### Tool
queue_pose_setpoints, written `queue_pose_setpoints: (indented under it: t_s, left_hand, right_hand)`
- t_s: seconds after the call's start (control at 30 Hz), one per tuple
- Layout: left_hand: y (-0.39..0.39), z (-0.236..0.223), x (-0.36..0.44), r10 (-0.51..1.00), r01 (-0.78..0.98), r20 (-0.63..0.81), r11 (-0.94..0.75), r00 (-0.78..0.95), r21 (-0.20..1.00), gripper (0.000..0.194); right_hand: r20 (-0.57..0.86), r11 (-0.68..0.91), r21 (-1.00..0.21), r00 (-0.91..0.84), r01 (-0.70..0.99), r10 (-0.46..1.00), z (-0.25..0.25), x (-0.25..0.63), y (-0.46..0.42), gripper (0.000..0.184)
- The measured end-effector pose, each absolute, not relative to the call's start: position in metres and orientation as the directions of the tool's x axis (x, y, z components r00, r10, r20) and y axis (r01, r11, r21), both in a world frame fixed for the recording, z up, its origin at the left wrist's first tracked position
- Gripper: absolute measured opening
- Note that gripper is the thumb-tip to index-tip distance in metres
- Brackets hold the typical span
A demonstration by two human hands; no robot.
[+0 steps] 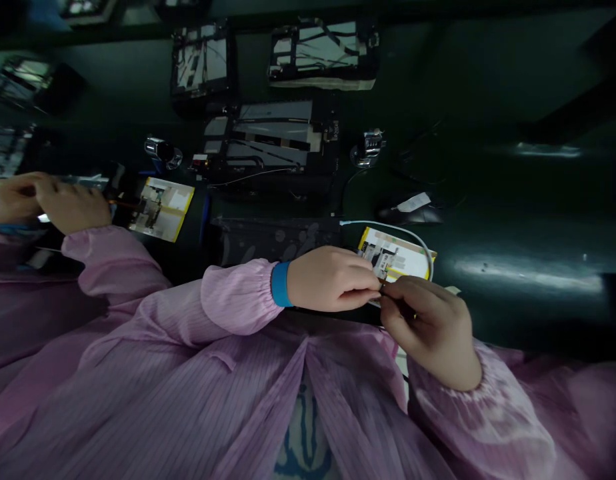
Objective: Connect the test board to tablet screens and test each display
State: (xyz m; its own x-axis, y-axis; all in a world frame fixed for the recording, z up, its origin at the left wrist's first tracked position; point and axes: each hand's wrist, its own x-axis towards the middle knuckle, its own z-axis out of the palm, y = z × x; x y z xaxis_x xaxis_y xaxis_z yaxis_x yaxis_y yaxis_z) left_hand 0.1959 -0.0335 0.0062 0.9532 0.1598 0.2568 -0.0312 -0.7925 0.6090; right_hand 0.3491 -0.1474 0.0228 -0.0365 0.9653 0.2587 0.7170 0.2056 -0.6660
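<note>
Bringing left hand and right hand together at the near edge of a white battery pack with yellow edging, laid flat on the dark worktable and partly covered by the fingers. Pressing left thumb and fingers together, apparently pinching a thin orange-brown strip; bending right thumb and index finger in to the same spot, but cannot tell whether gripping it too. Wearing a blue wristband on the left wrist and a pink striped smock. Running over the pack, in a loop, with a pale cable. Facing, farther out, an opened device with gray panels and black ribbons, between two chrome pieces. Working beside a co-worker on the left, with one hand near a second yellow-edged pack.
</note>
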Motion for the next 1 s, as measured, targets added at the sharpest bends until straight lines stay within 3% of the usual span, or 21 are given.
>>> queue_pose_setpoints:
  t_s: [0.27,0.5,0.63,0.8,1.0]
  left_hand:
    - [-0.0346,0.0028,0.1959,0.208,-0.010,0.280,-0.787,0.937,0.616,0.026]
    - [-0.0345,0.0038,0.1967,0.202,0.004,0.247,-0.783,0.948,0.623,0.026]
    - [-0.0346,0.0044,0.1967,0.201,0.001,0.234,-0.762,0.951,0.648,0.024]
    - [-0.0342,0.0029,0.1956,0.212,-0.038,0.287,-0.742,0.934,0.670,0.022]
    - [-0.0346,0.0035,0.1955,0.217,-0.028,0.285,-0.749,0.934,0.662,0.022]
  right_hand:
    - [0.234,0.216,-0.673,-0.073,0.707,0.969,0.0228,0.3518,-0.1473,0.011]
    - [0.327,0.268,-0.614,-0.070,0.742,0.942,0.0183,0.3484,-0.1469,0.012]
    - [0.340,0.257,-0.657,-0.027,0.709,0.940,0.0191,0.3469,-0.1480,0.014]
    - [0.244,0.168,-0.735,0.025,0.657,0.969,0.0220,0.3465,-0.1488,0.015]
    - [0.282,0.204,-0.713,0.008,0.671,0.959,0.0190,0.3481,-0.1483,0.012]
